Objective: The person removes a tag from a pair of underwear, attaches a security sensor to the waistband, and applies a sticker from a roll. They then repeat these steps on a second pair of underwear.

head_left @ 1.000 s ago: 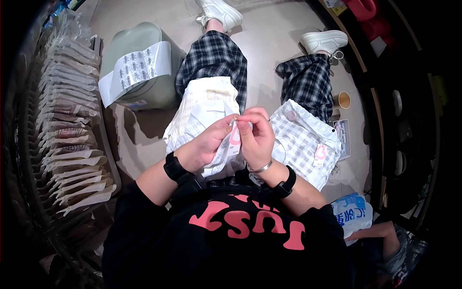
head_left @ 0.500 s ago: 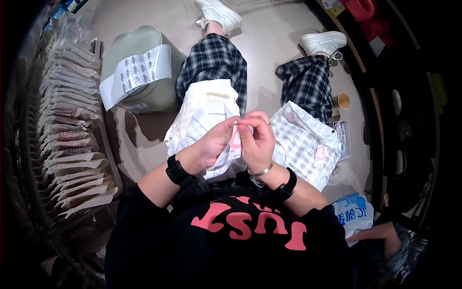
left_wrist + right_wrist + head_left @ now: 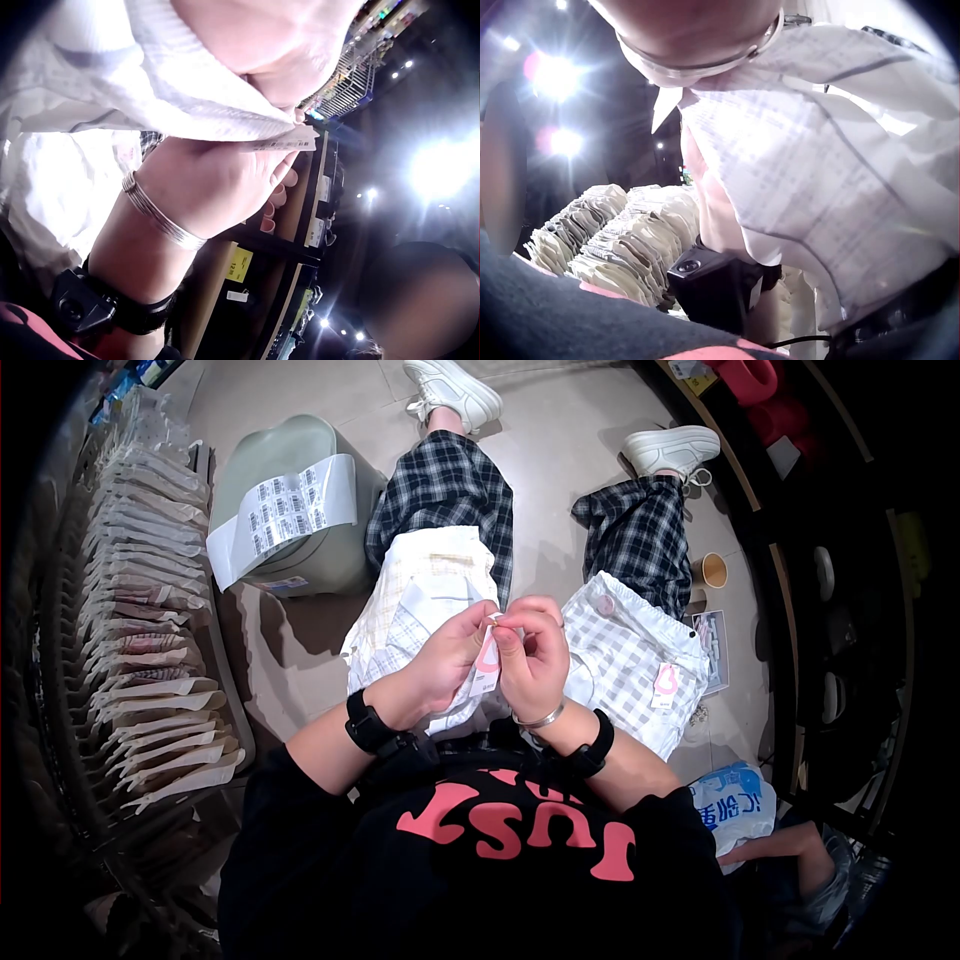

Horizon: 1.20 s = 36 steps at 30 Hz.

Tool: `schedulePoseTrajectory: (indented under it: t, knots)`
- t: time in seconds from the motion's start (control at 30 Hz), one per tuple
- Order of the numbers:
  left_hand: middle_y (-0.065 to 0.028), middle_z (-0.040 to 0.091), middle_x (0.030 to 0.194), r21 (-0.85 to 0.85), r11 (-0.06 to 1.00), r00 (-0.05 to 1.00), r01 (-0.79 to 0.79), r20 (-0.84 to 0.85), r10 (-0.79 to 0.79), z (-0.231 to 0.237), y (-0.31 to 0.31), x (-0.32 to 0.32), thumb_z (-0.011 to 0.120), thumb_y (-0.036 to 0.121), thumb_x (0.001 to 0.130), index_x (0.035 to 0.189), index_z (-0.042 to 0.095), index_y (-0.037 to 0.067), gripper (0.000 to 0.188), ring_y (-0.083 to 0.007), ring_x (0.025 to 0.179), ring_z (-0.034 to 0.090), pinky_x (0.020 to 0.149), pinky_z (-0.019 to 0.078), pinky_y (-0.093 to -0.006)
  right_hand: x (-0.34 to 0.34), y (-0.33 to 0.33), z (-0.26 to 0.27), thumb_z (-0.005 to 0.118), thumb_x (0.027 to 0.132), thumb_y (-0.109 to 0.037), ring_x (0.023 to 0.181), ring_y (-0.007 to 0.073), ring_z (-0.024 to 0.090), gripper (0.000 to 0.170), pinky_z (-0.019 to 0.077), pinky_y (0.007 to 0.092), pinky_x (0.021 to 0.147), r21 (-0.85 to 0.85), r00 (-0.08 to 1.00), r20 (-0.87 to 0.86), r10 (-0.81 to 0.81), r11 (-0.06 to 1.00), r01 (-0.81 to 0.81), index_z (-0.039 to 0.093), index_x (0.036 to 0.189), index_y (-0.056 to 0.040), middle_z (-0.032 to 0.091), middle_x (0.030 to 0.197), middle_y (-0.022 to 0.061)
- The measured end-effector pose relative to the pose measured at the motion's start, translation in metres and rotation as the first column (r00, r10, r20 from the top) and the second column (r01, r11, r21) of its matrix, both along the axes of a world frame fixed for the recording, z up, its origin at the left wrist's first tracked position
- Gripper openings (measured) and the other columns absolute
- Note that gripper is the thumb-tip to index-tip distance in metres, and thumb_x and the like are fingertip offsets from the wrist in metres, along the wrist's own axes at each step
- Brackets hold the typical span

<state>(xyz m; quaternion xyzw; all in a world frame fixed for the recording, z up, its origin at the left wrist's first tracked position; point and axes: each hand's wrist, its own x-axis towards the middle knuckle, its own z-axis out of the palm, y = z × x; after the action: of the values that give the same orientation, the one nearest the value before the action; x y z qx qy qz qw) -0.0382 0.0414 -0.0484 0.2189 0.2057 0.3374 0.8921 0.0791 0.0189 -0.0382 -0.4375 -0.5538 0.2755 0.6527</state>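
In the head view my left hand [image 3: 438,668] and right hand [image 3: 537,665] meet in front of the shirt, thumbs and forefingers pinched together. Between them hangs a white paper tag [image 3: 485,672] with a pink loop print, and a small gold-coloured fastener shows at its top. My left hand also grips a white checked garment [image 3: 795,165], which drapes below the fingers. My right hand pinches the top of the tag; the fingertips partly hide the fastener. In the left wrist view the tag's printed edge [image 3: 289,142] lies against the right hand, which wears a bracelet [image 3: 154,214].
White checked clothes [image 3: 430,575] lie over one leg, and a grey-checked garment [image 3: 635,660] with a similar tag over the other. A lidded bin [image 3: 275,455] carries a barcode label sheet [image 3: 290,505]. Hanging clothes [image 3: 150,610] line the left; dark shelves [image 3: 850,580] stand right.
The tag has tilted, its lower end swinging slightly left. Both hands sit a little lower than a second ago, and the gold fastener is more covered by the fingers.
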Motion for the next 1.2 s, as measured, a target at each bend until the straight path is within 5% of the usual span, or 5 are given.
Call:
schedulePoseTrajectory:
  t: [0.23, 0.53, 0.83, 0.93, 1.2]
  knots:
    - [0.0021, 0.049, 0.081, 0.003, 1.0, 0.995, 0.02, -0.099, -0.02, 0.01, 0.0, 0.002, 0.049, 0.028, 0.087, 0.092, 0.044, 0.009, 0.021, -0.004, 0.071, 0.049, 0.061, 0.0413, -0.0175, -0.004, -0.002, -0.003, 0.061, 0.078, -0.009, 0.061, 0.013, 0.045, 0.012, 0.0367, 0.0227, 0.052, -0.049, 0.982, -0.188, 0.007, 0.999, -0.016, 0.053, 0.084, -0.0038, 0.049, 0.083, 0.008]
    - [0.0017, 0.05, 0.081, -0.024, 0.999, 0.999, 0.029, -0.038, -0.03, 0.008, 0.0, 0.002, 0.05, 0.026, 0.087, 0.092, 0.045, 0.009, 0.019, -0.0044, 0.071, 0.049, 0.061, 0.0416, -0.0177, 0.001, -0.002, -0.004, 0.06, 0.078, -0.006, 0.06, 0.0136, 0.045, 0.01, 0.0374, 0.0235, 0.052, 0.015, 1.0, 0.005, 0.01, 1.0, -0.01, 0.054, 0.086, -0.005, 0.048, 0.083, 0.0084]
    - [-0.0035, 0.051, 0.087, -0.043, 0.999, 0.999, 0.009, 0.036, -0.008, -0.002, 0.0, 0.001, 0.051, 0.016, 0.086, 0.093, 0.044, 0.008, 0.013, -0.0101, 0.078, 0.054, 0.066, 0.0469, -0.0216, -0.002, -0.003, -0.006, 0.059, 0.079, -0.005, 0.058, 0.0129, 0.044, 0.011, 0.0362, 0.0228, 0.05, -0.009, 0.997, -0.077, -0.001, 1.0, 0.001, 0.052, 0.088, -0.0038, 0.049, 0.084, 0.0088]
    - [-0.0032, 0.051, 0.088, -0.046, 0.999, 1.0, 0.003, 0.03, -0.002, 0.001, 0.0, 0.001, 0.051, 0.017, 0.087, 0.093, 0.045, 0.008, 0.013, -0.0099, 0.079, 0.054, 0.067, 0.0466, -0.0219, -0.006, 0.004, -0.006, 0.059, 0.079, -0.005, 0.058, 0.012, 0.044, 0.01, 0.0357, 0.022, 0.048, 0.088, 0.989, -0.145, -0.039, 0.995, 0.052, 0.053, 0.087, -0.0032, 0.05, 0.084, 0.0084]
    - [0.0009, 0.051, 0.085, -0.013, 1.0, 0.995, 0.026, -0.096, -0.027, 0.012, 0.0, 0.002, 0.044, 0.028, 0.089, 0.096, 0.045, 0.008, 0.02, -0.0053, 0.077, 0.051, 0.066, 0.0433, -0.0193, 0.001, 0.0, -0.003, 0.06, 0.078, -0.005, 0.054, 0.0107, 0.043, 0.009, 0.0347, 0.0212, 0.045, 0.024, 0.999, 0.024, -0.031, 0.999, 0.031, 0.056, 0.086, -0.0026, 0.051, 0.082, 0.0077]
